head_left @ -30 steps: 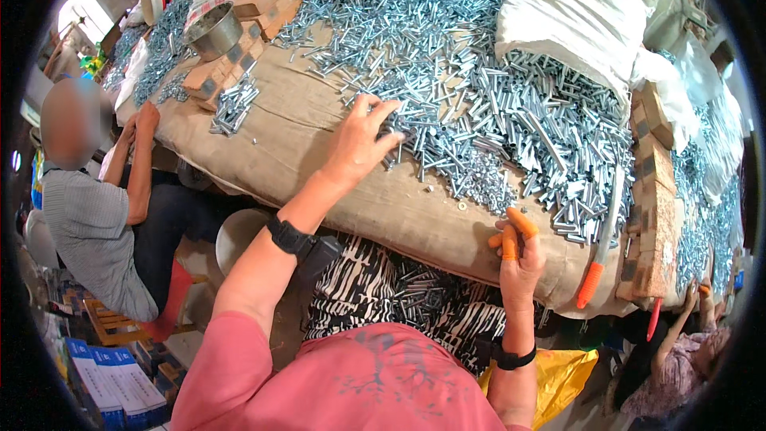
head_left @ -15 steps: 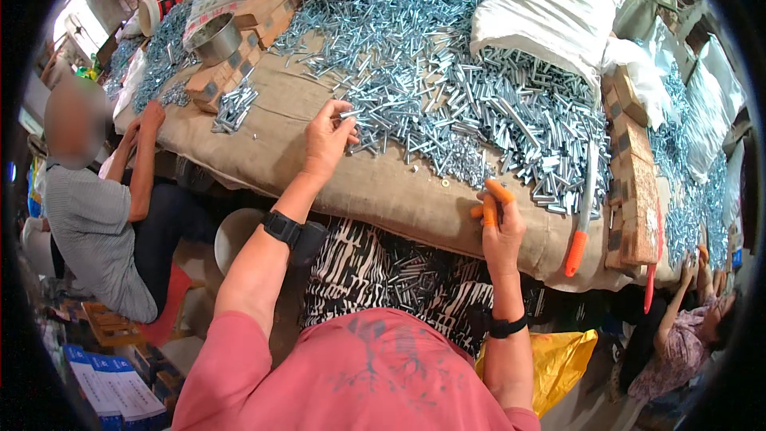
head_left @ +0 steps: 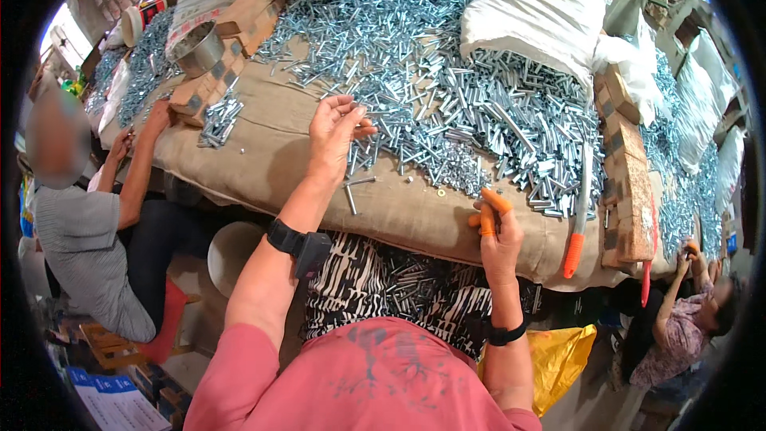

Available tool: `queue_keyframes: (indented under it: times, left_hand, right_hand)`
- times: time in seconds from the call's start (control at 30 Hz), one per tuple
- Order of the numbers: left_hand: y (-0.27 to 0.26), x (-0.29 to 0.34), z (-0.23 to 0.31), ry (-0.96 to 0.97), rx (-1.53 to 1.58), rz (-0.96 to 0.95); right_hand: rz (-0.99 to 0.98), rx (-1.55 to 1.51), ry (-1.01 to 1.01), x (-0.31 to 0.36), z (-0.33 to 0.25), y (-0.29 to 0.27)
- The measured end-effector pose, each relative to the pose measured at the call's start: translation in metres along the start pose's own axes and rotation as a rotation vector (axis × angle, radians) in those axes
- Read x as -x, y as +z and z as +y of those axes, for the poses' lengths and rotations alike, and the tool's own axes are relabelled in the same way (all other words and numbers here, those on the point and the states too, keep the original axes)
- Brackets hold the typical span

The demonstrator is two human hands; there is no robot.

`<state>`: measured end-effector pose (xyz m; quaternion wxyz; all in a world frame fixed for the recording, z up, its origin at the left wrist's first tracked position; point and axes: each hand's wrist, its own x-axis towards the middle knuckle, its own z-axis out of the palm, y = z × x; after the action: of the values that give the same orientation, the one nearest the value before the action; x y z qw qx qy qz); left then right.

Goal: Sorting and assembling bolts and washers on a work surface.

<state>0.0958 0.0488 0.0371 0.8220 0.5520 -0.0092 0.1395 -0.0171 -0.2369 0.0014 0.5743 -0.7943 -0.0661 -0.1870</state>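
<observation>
Near the Heap of Metal Pins (head_left: 383, 40)

My left hand (head_left: 331, 142) is above the near edge of the heap, with the fingers bent and the thumb close to them; I cannot tell if a pin is pinched there. Two loose pins (head_left: 350, 201) lie on the brown cloth (head_left: 247, 179), just beside my left forearm. My right hand (head_left: 501, 241) has orange covers (head_left: 496, 200) on some fingers, which are half bent, near the small nuts (head_left: 464, 172). Whether this hand grips something, I also cannot tell.
</observation>
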Motion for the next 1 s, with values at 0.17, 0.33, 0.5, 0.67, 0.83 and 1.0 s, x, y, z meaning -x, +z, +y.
queue_keyframes:
  times: [0.17, 0.33, 0.5, 0.67, 0.83, 1.0]
  left_hand:
    - [0.030, 0.006, -0.002, -0.071, 0.132, -0.110]
    - [0.045, 0.034, -0.005, -0.313, 0.317, -0.206]
    - [0.062, 0.066, -0.024, -0.481, 0.341, -0.241]
    - [0.069, 0.075, -0.043, -0.400, 0.250, -0.191]
    - [0.074, 0.077, -0.045, -0.319, 0.091, -0.283]
    - [0.085, 0.085, -0.036, -0.198, -0.054, -0.351]
  right_hand:
    - [-0.015, 0.023, 0.079, 0.002, -0.003, -0.002]
    - [-0.107, -0.183, 0.267, -0.014, -0.024, 0.005]
    - [-0.267, -0.520, 0.323, -0.030, -0.035, 0.044]
    - [-0.250, -0.478, 0.335, -0.029, -0.018, 0.046]
    - [-0.152, -0.550, 0.385, -0.024, -0.014, 0.043]
    - [-0.117, -0.632, 0.435, -0.022, -0.007, 0.033]
